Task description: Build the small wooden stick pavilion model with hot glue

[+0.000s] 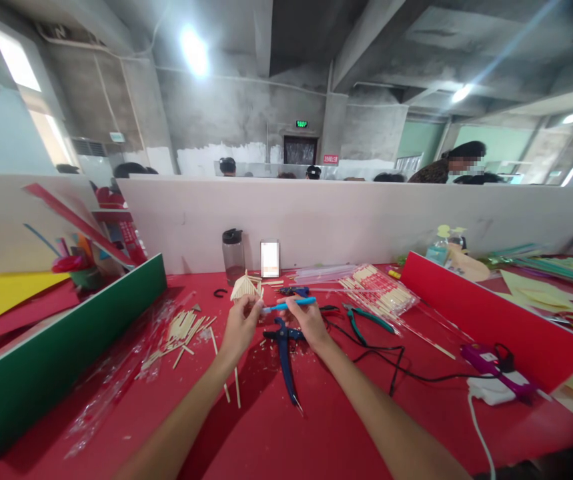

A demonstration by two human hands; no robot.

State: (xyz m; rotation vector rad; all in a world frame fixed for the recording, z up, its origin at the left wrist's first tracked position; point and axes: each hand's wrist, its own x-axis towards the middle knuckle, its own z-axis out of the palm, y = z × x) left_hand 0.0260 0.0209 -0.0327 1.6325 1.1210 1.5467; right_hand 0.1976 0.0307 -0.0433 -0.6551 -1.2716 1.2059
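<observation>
Blue pen (pixel 304 302) gripped in right-hand fingers (pixel 311 320) above the desk's (pixel 166 413) far-middle area — tip held beside left hand (pixel 243 323), left fingertips pinched together, their hold unclear, navy tool (pixel 285 360) positioned below.

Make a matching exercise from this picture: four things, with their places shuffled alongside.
Things:
1. Bottle
2. Blue pen-like tool
3. Pile of loose sticks
4. Green-handled pliers

Places:
A. Left of the left hand
B. Right of the right hand
C. Upright, near the pale partition
D. In the right hand's fingers

Pairs: 1-C, 2-D, 3-A, 4-B
</observation>
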